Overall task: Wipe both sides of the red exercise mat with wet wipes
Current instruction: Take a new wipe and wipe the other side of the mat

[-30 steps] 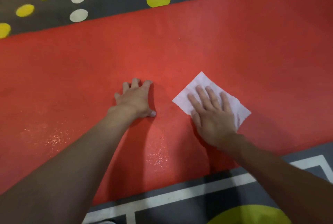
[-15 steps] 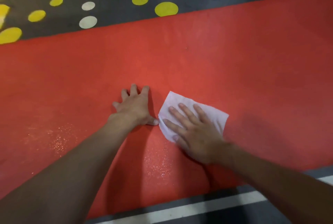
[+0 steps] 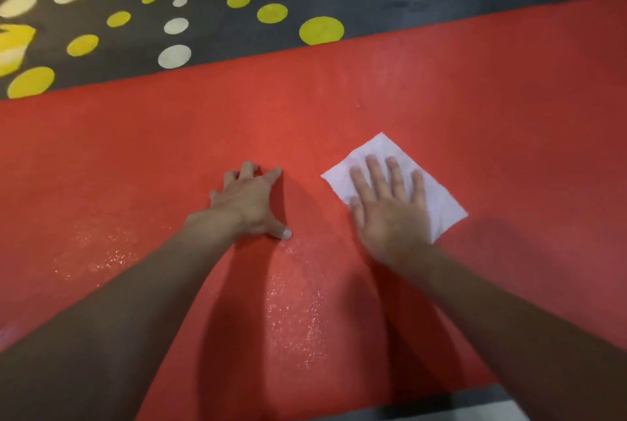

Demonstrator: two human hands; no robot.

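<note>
Spreading across a dotted floor (image 3: 210,44), the red mat (image 3: 441,88) is pressed by both hands: a white wipe (image 3: 437,196) is flattened under the right hand (image 3: 390,213), fingers spread; the left hand (image 3: 249,205) is braced beside it, fingers bent.

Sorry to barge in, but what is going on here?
A person is wiping a red exercise mat spread on a dark floor with yellow and white dots. The right hand presses a white rectangular wet wipe flat on the mat. The left hand rests on the mat beside it. Damp patches glisten nearer the person.
</note>
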